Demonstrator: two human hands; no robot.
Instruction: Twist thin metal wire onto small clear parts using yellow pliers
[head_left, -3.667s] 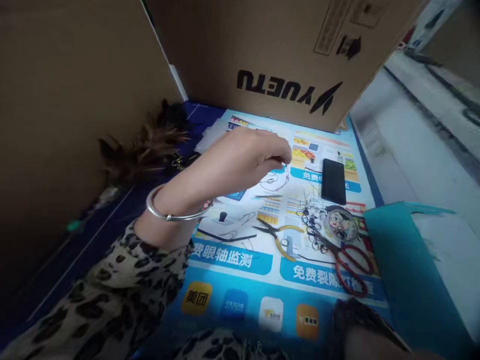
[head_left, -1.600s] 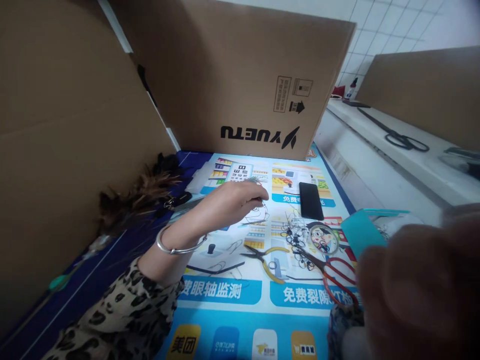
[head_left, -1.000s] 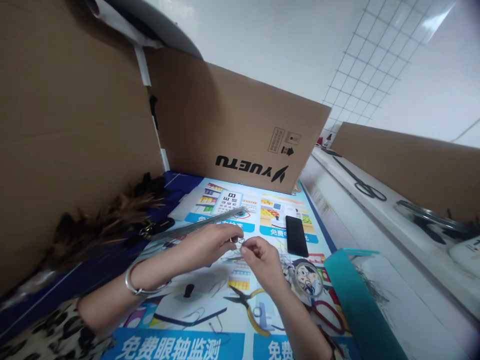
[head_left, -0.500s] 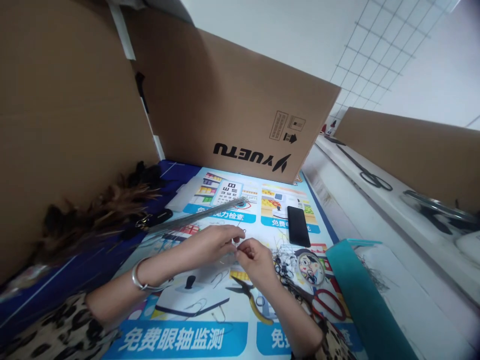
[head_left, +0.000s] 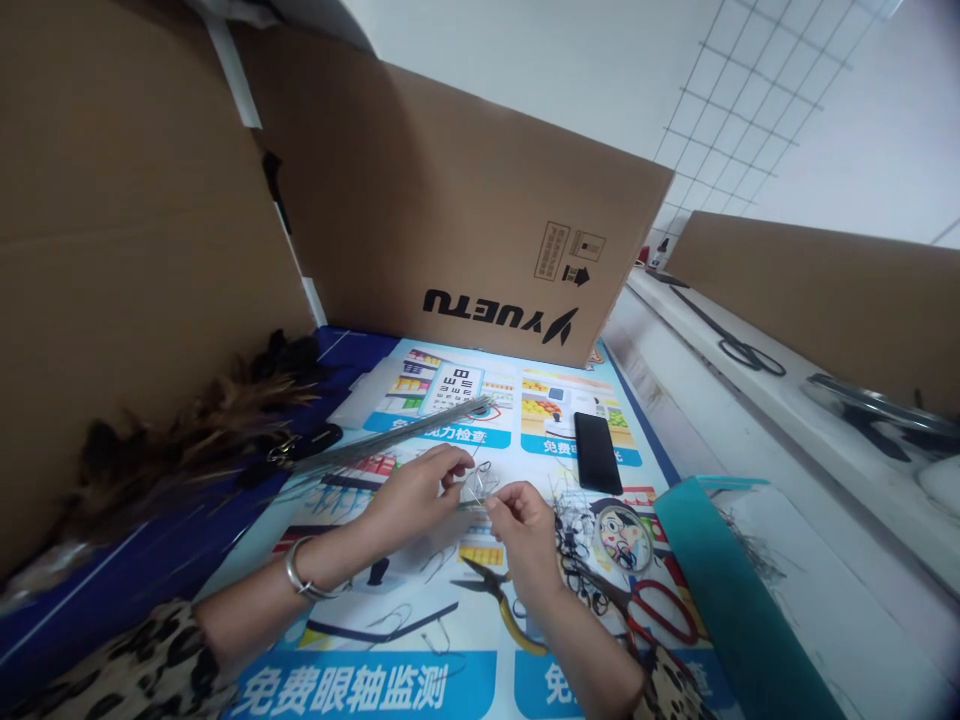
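Observation:
A thin bent wire (head_left: 480, 482) with a loop at its top stands between my two hands. My right hand (head_left: 526, 530) pinches its lower end with thumb and forefinger. My left hand (head_left: 420, 498), a silver bangle at the wrist, has curled fingers at the wire's left side; its thumb and forefinger are slightly apart, and a straight stretch of wire runs in under the thumb. Below the hands lie yellow-handled pliers (head_left: 501, 606), jaws apart. Several bent wire pieces (head_left: 435, 635) are scattered on the printed mat (head_left: 472, 550).
A bundle of straight wires (head_left: 405, 428) lies behind my left hand, brown feathers (head_left: 180, 420) farther left. To the right are a black phone (head_left: 597, 453), a round clear dish (head_left: 624, 537), red-handled scissors (head_left: 664, 612), black-and-wire pieces (head_left: 574, 545) and a teal box (head_left: 731, 570). Cardboard (head_left: 465, 200) stands behind.
My hands have drawn slightly apart, the left one moving left and the right one a little right. More of the looped wire now shows between them. The view has shifted slightly.

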